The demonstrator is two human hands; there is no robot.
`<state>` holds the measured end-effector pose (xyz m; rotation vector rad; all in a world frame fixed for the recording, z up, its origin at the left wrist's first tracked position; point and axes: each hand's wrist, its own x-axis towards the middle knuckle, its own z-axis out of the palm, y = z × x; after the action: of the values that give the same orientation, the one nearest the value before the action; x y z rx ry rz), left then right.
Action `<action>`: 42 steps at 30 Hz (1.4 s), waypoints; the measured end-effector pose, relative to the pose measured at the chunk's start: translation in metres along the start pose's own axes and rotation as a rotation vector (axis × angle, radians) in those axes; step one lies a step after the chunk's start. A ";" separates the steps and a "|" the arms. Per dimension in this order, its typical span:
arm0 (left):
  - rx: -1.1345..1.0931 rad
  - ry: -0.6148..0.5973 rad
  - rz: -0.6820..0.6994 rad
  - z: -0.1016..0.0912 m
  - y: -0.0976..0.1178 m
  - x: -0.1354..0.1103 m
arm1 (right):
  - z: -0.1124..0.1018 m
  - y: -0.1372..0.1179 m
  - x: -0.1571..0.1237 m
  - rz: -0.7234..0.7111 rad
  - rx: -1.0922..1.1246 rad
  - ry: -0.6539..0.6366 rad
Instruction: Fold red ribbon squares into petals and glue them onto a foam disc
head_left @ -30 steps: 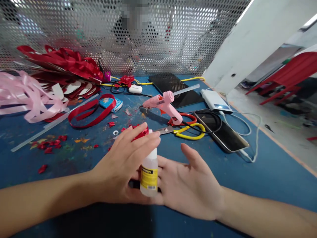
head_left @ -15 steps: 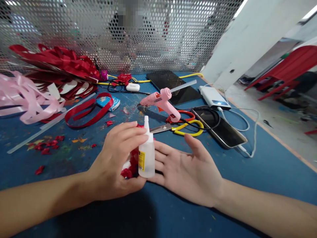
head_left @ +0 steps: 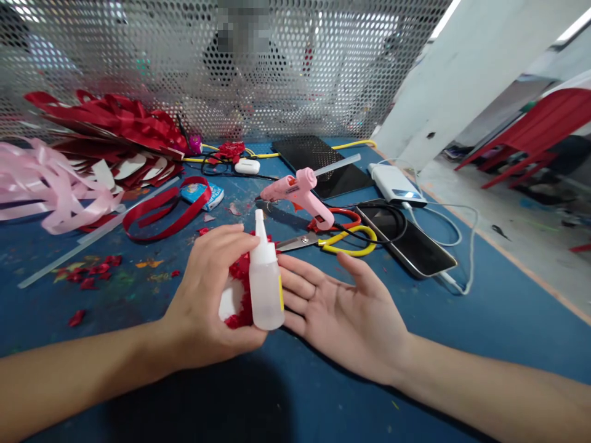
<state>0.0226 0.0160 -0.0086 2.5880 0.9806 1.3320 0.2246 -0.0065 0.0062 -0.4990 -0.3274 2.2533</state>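
My left hand [head_left: 203,301] is curled around a small translucent glue bottle [head_left: 265,281] with a pointed white nozzle, held upright. The same hand also cradles a red ribbon piece on white backing [head_left: 236,294] against the palm. My right hand [head_left: 346,314] lies palm up just right of the bottle, fingers stretched out and holding nothing; its fingertips nearly touch the bottle.
On the blue table [head_left: 462,332] lie a pink glue gun [head_left: 300,192], yellow and red scissors [head_left: 339,237], a phone [head_left: 409,243], a power bank [head_left: 397,184], red ribbon loops [head_left: 161,209], pink ribbon [head_left: 50,191] and a red bow pile [head_left: 111,123]. A perforated metal screen [head_left: 184,61] stands behind.
The left hand turned the bottle, so its yellow label faces away, and lifted it slightly. The red ribbon piece now shows in the left palm. The right hand stayed flat.
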 end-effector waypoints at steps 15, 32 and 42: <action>-0.094 -0.017 -0.137 0.002 -0.002 -0.001 | 0.001 -0.001 0.001 -0.023 0.000 0.034; -0.021 0.182 0.123 -0.007 -0.009 0.003 | 0.010 0.001 -0.001 -0.011 -0.227 0.063; 0.342 0.258 -0.083 -0.051 -0.038 -0.016 | 0.017 0.004 -0.002 -0.019 -0.293 0.085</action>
<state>-0.0420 0.0260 -0.0006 2.6097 1.4567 1.6328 0.2160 -0.0116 0.0203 -0.7382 -0.6206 2.1687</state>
